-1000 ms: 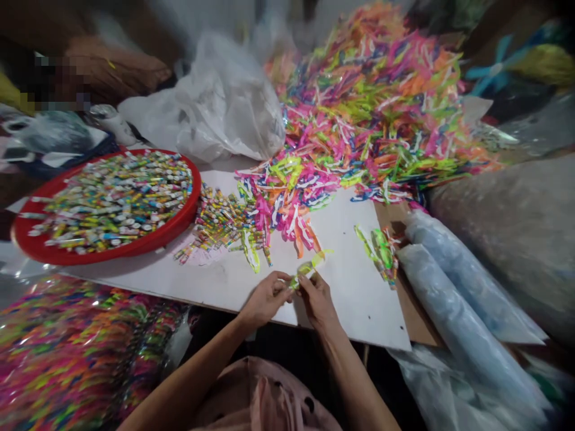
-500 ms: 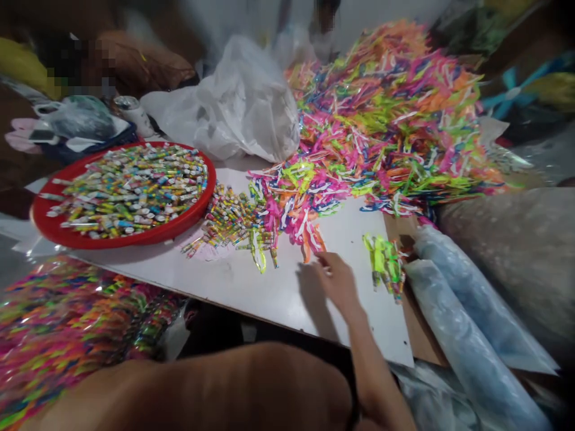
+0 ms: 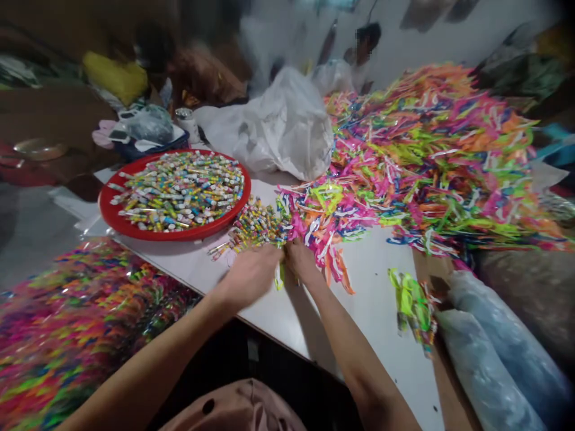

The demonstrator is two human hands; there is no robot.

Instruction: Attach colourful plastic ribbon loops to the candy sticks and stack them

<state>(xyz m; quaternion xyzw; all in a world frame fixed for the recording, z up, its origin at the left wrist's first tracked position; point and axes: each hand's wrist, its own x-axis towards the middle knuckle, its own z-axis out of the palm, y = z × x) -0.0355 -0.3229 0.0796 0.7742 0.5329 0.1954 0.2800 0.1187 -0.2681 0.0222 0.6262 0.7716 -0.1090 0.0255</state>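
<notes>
My left hand point(image 3: 257, 274) is over the table's front half, fingers curled and partly blurred. Beside it my right hand point(image 3: 302, 258) reaches into the near edge of the neon strips, its fingertips pinched together. Whatever lies in either hand is hidden. A yellow-green strip point(image 3: 279, 278) shows below and between the hands. Just beyond my fingers is a heap of small multicoloured tubes point(image 3: 260, 222), touching the loose pink, orange and white strips point(image 3: 321, 224). To the right, a small group of yellow-green strips with tubes point(image 3: 408, 296) lies apart on the white tabletop point(image 3: 359, 311).
A red basin point(image 3: 108, 211) full of white-ended tubes stands at the left. Behind are a white plastic bag point(image 3: 287, 123) and a large pile of neon strips point(image 3: 431, 155). Rolls of clear plastic point(image 3: 489, 365) border the right side. Packed colourful bundles point(image 3: 103, 323) lie lower left.
My left hand has come forward from the near edge to the tube heap. My right hand has moved left from the orange strips to meet it. The view has shifted left.
</notes>
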